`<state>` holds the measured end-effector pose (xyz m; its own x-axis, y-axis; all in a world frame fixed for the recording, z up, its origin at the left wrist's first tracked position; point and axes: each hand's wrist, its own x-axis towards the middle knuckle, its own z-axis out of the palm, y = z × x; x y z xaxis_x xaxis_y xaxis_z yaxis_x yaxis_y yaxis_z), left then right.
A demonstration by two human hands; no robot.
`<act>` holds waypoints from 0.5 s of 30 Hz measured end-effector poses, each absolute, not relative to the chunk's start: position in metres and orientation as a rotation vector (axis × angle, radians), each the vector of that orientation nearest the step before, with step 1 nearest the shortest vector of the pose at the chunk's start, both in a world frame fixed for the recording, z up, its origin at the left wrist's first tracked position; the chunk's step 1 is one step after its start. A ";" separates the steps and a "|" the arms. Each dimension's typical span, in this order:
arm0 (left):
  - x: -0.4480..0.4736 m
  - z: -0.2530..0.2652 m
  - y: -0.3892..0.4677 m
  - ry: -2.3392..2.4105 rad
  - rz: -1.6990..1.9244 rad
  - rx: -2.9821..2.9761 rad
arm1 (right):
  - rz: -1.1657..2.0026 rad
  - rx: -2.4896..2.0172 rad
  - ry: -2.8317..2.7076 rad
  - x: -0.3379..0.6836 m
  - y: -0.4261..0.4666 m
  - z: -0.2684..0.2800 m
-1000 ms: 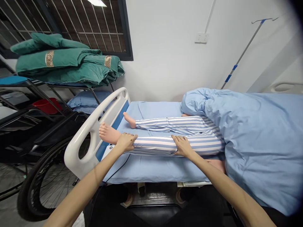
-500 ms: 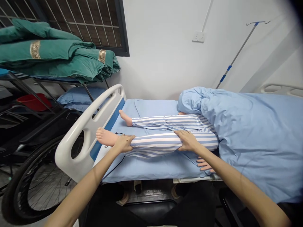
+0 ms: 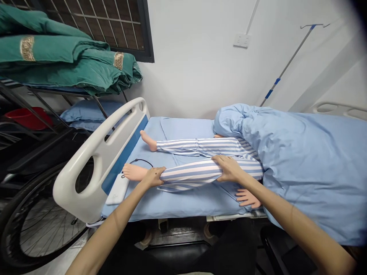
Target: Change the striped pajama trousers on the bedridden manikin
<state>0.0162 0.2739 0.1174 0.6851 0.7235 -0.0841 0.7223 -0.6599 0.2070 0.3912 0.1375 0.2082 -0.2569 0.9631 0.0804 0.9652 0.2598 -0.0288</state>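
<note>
A manikin in blue-and-white striped trousers lies on a hospital bed (image 3: pixel 183 202). My left hand (image 3: pixel 153 177) grips the ankle of its near leg (image 3: pixel 189 172), just behind the bare foot (image 3: pixel 132 172). My right hand (image 3: pixel 229 168) grips the same leg at the knee. The leg is bent slightly upward at the knee. The far leg (image 3: pixel 197 145) lies flat. A light blue quilt (image 3: pixel 304 152) covers the upper body. The manikin's hand (image 3: pixel 248 198) lies at the bed's near edge.
The white footboard (image 3: pixel 97 152) stands at the left, with a white handset (image 3: pixel 117 190) and black cable beside it. A wheelchair wheel (image 3: pixel 31 225) is at lower left. Green folded blankets (image 3: pixel 65 61) lie on a rack. An IV pole (image 3: pixel 286 65) leans at the wall.
Both hands have lifted and drawn the near leg toward the manikin's body, bending the knee. The foot has moved away from the footboard, uncovering the white handset. The manikin's hand has come into view.
</note>
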 end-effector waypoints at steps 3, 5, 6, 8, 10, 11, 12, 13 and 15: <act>0.023 0.108 0.272 1.175 0.043 2.643 | -0.052 -1.839 -2.407 0.399 0.137 0.206; 0.026 0.104 0.271 1.186 0.066 2.630 | -0.051 -1.823 -2.393 0.403 0.137 0.204; 0.027 0.103 0.271 1.186 0.077 2.627 | -0.048 -1.816 -2.389 0.404 0.137 0.204; 0.028 0.101 0.271 1.178 0.086 2.625 | -0.037 -1.811 -2.391 0.404 0.137 0.206; 0.029 0.102 0.271 1.165 0.080 2.628 | -0.029 -1.820 -2.395 0.403 0.135 0.209; 0.029 0.103 0.271 1.162 0.073 2.633 | -0.025 -1.826 -2.397 0.402 0.135 0.211; 0.029 0.105 0.271 1.167 0.068 2.641 | -0.022 -1.830 -2.397 0.401 0.134 0.213; 0.029 0.109 0.271 1.177 0.063 2.651 | -0.024 -1.832 -2.393 0.401 0.133 0.215; 0.030 0.117 0.272 1.199 0.049 2.674 | -0.044 -1.830 -2.380 0.402 0.132 0.217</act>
